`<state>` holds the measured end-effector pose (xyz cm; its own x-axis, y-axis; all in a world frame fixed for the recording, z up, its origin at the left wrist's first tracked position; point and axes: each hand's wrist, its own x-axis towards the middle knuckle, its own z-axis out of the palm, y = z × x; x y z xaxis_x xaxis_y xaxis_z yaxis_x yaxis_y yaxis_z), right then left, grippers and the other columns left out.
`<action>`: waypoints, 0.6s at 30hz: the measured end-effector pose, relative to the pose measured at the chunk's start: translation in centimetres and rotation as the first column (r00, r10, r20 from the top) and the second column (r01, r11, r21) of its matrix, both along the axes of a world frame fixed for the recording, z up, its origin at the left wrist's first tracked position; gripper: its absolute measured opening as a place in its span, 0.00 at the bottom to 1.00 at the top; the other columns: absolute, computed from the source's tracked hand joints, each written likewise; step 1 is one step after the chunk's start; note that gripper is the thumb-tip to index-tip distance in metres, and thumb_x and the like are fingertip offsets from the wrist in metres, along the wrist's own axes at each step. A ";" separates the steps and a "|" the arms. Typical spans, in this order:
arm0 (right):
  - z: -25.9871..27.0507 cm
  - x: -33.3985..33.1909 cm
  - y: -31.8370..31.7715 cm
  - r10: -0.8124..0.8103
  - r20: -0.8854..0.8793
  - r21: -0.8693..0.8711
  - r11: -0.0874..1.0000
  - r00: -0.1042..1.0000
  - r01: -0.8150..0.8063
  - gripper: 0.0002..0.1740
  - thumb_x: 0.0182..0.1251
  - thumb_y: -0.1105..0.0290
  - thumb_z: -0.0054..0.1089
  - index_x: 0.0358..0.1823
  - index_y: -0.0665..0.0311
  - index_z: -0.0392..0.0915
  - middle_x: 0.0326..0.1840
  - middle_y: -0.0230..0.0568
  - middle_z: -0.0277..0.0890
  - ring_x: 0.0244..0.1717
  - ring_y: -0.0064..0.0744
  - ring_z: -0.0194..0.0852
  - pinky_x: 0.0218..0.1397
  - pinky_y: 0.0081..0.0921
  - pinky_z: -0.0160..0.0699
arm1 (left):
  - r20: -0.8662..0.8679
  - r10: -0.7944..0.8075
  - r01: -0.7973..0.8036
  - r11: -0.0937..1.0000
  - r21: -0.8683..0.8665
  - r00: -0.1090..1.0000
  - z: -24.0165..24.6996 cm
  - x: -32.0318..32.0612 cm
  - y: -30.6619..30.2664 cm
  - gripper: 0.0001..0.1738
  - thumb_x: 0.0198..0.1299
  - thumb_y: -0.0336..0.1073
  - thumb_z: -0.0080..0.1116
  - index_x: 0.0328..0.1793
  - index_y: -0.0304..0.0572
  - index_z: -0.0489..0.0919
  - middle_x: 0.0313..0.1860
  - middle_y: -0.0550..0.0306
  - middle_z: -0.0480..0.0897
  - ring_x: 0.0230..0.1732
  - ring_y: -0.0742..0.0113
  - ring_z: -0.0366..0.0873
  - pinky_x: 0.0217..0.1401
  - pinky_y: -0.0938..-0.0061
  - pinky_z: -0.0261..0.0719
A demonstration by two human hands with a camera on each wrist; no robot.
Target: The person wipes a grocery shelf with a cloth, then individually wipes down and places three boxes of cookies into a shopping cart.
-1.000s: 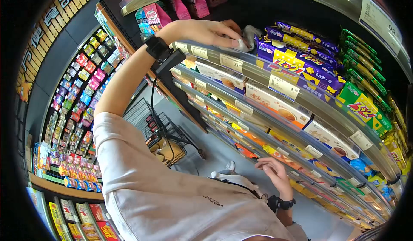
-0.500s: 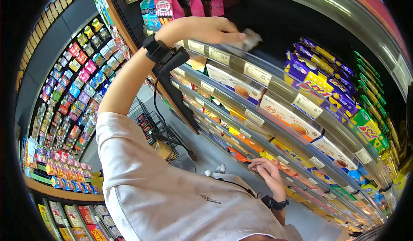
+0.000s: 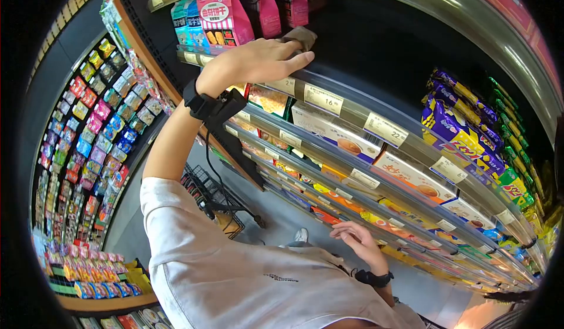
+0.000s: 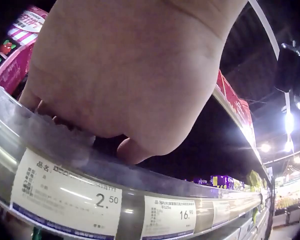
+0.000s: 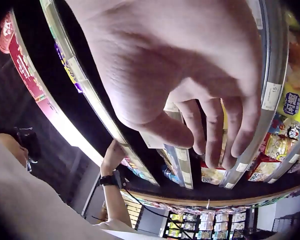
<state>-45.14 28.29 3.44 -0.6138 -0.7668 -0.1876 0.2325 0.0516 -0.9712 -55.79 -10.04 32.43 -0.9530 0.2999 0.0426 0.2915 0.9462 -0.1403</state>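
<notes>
Currently logged: left hand on cloth at the upper shelf, right hand idle below

**Head view**
- Item 1: left hand (image 3: 258, 61), raised to the upper shelf (image 3: 352, 101). The fingers are stretched nearly straight and laid on a grey-brown cloth (image 3: 301, 35), pressing it down rather than wrapping round it.
- Item 2: the cloth, bunched at the fingertips on that shelf, just beside the pink bags (image 3: 226, 13) at the shelf's left end.
- Item 3: purple packs (image 3: 461, 132), on the same shelf, well apart from the cloth to the right.
- Item 4: right hand (image 3: 359, 242), low down and near the lower shelf rails (image 3: 376, 211). Its fingers are loosely curled, and I see nothing in them.
- Item 5: wire trolley (image 3: 214, 197), on the floor beyond the raised arm.

**Left wrist view**
- I see the left hand (image 4: 125, 75) from beneath, filling most of the frame, with its fingertips reaching over the clear front rail of the upper shelf.
- The cloth is hidden from this camera.
- Two price labels sit on the rail, one reading 2.50 (image 4: 65, 197) and one reading 16.90 (image 4: 167, 217).
- One of the pink bags (image 4: 15, 57) shows at the left edge.

**Right wrist view**
- The right hand (image 5: 185, 75) sits palm-on, close to the lens.
- Its fingers (image 5: 212, 130) hang in a relaxed curl, gripping nothing.
- The lower shelf rails (image 5: 270, 75) with their labels run behind the hand. I cannot tell whether the fingertips touch them.
- Farther off, the left hand (image 5: 114, 152) is up at its shelf.
</notes>
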 end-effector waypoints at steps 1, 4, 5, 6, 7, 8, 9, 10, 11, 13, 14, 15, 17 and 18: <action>0.1 0.1 -0.5 -0.011 -0.013 0.015 1.000 1.000 0.012 0.15 0.80 0.69 0.53 0.63 0.67 0.76 0.54 0.40 0.83 0.58 0.28 0.79 0.63 0.27 0.74 | 0.057 0.017 -0.019 0.999 0.042 0.998 -0.3 -0.8 -1.0 0.27 0.80 0.45 0.40 0.76 0.33 0.68 0.70 0.35 0.74 0.68 0.39 0.74 0.71 0.57 0.72; 0.1 0.9 -1.7 -0.048 -0.032 0.035 0.998 0.998 0.050 0.15 0.80 0.70 0.52 0.62 0.67 0.76 0.53 0.41 0.84 0.58 0.29 0.81 0.62 0.27 0.75 | -0.080 -0.078 0.097 0.957 0.272 0.994 -0.9 -1.6 -0.8 0.35 0.78 0.58 0.37 0.69 0.36 0.77 0.70 0.38 0.76 0.67 0.38 0.75 0.71 0.56 0.72; 0.1 1.1 -1.9 -0.056 -0.040 0.042 0.997 0.998 0.058 0.15 0.80 0.70 0.52 0.62 0.67 0.76 0.53 0.41 0.84 0.58 0.29 0.81 0.62 0.27 0.75 | -0.143 -0.144 0.181 0.937 0.298 0.979 -1.6 -2.2 -1.0 0.34 0.78 0.58 0.37 0.69 0.35 0.77 0.71 0.39 0.75 0.67 0.38 0.74 0.72 0.57 0.71; 0.1 1.4 -2.1 -0.071 -0.042 0.042 0.996 0.997 0.073 0.15 0.80 0.70 0.52 0.62 0.67 0.76 0.53 0.41 0.84 0.58 0.29 0.81 0.62 0.27 0.75 | -0.145 -0.158 0.195 0.935 0.297 0.977 -1.4 -2.4 -0.9 0.34 0.78 0.58 0.37 0.69 0.35 0.77 0.71 0.39 0.75 0.67 0.38 0.74 0.72 0.57 0.71; 0.1 1.8 -2.3 -0.098 -0.035 0.017 0.995 0.995 0.098 0.15 0.81 0.70 0.51 0.63 0.67 0.76 0.53 0.41 0.84 0.58 0.29 0.81 0.62 0.27 0.75 | -0.083 -0.167 0.184 0.941 0.283 0.982 -0.9 -2.5 -0.4 0.34 0.79 0.56 0.37 0.71 0.33 0.75 0.74 0.37 0.72 0.73 0.40 0.69 0.77 0.61 0.65; 0.1 2.4 -2.3 -0.125 -0.025 -0.007 0.992 0.992 0.125 0.15 0.81 0.70 0.51 0.63 0.67 0.75 0.53 0.41 0.84 0.58 0.30 0.81 0.62 0.27 0.75 | -0.018 -0.175 0.173 0.948 0.268 0.984 -0.6 -2.3 0.1 0.33 0.80 0.54 0.38 0.72 0.30 0.73 0.77 0.35 0.69 0.79 0.42 0.63 0.82 0.64 0.59; 0.2 3.0 -2.0 -0.140 -0.019 -0.005 0.990 0.990 0.140 0.15 0.81 0.70 0.51 0.63 0.67 0.75 0.53 0.41 0.84 0.58 0.30 0.81 0.62 0.27 0.75 | -0.010 -0.196 0.191 0.939 0.287 0.980 -0.4 -2.0 0.8 0.34 0.81 0.54 0.37 0.72 0.30 0.74 0.78 0.36 0.67 0.80 0.43 0.61 0.83 0.65 0.57; 0.3 3.4 -1.8 -0.150 -0.034 -0.027 0.988 0.988 0.149 0.15 0.81 0.70 0.51 0.63 0.67 0.75 0.54 0.42 0.84 0.58 0.30 0.81 0.63 0.28 0.75 | -0.008 -0.209 0.202 0.937 0.286 0.978 -0.5 -1.9 1.2 0.34 0.81 0.54 0.37 0.72 0.30 0.74 0.78 0.36 0.67 0.80 0.43 0.61 0.83 0.65 0.57; 0.4 3.7 -1.6 -0.157 -0.053 -0.052 0.987 0.986 0.154 0.15 0.81 0.71 0.51 0.63 0.68 0.75 0.54 0.42 0.83 0.58 0.31 0.81 0.63 0.28 0.75 | -0.076 -0.259 0.270 0.922 0.276 0.963 -0.8 -1.9 1.5 0.33 0.80 0.55 0.36 0.70 0.34 0.76 0.74 0.37 0.71 0.75 0.42 0.67 0.79 0.61 0.63; 0.6 4.3 -0.8 -0.158 -0.051 -0.053 0.986 0.986 0.156 0.15 0.81 0.71 0.51 0.63 0.68 0.75 0.54 0.42 0.83 0.59 0.32 0.81 0.64 0.29 0.75 | -0.186 -0.312 0.352 0.903 0.246 0.932 -1.7 -2.1 1.8 0.34 0.80 0.56 0.33 0.67 0.36 0.78 0.69 0.37 0.75 0.69 0.40 0.73 0.73 0.58 0.70; 0.6 4.7 -0.3 -0.151 -0.042 -0.043 0.988 0.988 0.149 0.15 0.80 0.71 0.51 0.63 0.68 0.75 0.55 0.43 0.83 0.59 0.32 0.81 0.64 0.29 0.75 | -0.189 -0.312 0.352 0.904 0.242 0.931 -1.5 -2.0 2.0 0.34 0.80 0.56 0.33 0.67 0.36 0.78 0.69 0.37 0.75 0.69 0.40 0.73 0.73 0.58 0.70; 0.6 5.0 0.2 -0.146 -0.043 -0.043 0.989 0.988 0.144 0.15 0.80 0.71 0.51 0.63 0.68 0.75 0.55 0.43 0.83 0.59 0.32 0.81 0.64 0.29 0.75 | -0.107 -0.311 0.329 0.904 0.275 0.944 -0.8 -1.3 2.7 0.34 0.80 0.57 0.32 0.67 0.35 0.78 0.69 0.37 0.76 0.69 0.39 0.73 0.72 0.58 0.71; 0.6 5.5 1.5 -0.137 -0.076 -0.042 0.990 0.988 0.134 0.15 0.80 0.72 0.51 0.63 0.68 0.75 0.55 0.42 0.83 0.59 0.32 0.81 0.64 0.29 0.76 | 0.036 -0.249 0.226 0.924 0.308 0.968 0.7 0.7 4.5 0.35 0.80 0.58 0.33 0.68 0.34 0.76 0.68 0.36 0.77 0.66 0.37 0.76 0.70 0.57 0.72; 0.7 5.9 2.3 -0.127 -0.079 -0.050 0.991 0.989 0.124 0.15 0.80 0.72 0.51 0.63 0.68 0.75 0.55 0.42 0.83 0.59 0.32 0.81 0.64 0.29 0.76 | 0.034 -0.239 0.218 0.929 0.300 0.970 1.0 0.9 4.9 0.35 0.80 0.58 0.33 0.68 0.34 0.76 0.68 0.36 0.77 0.66 0.37 0.76 0.70 0.57 0.72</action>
<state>-39.23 30.58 4.11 -0.7177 -0.6893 -0.0994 0.1535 -0.0174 -0.9880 -54.90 -5.15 33.42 -0.8639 0.4941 0.0981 0.5037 0.8489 0.1601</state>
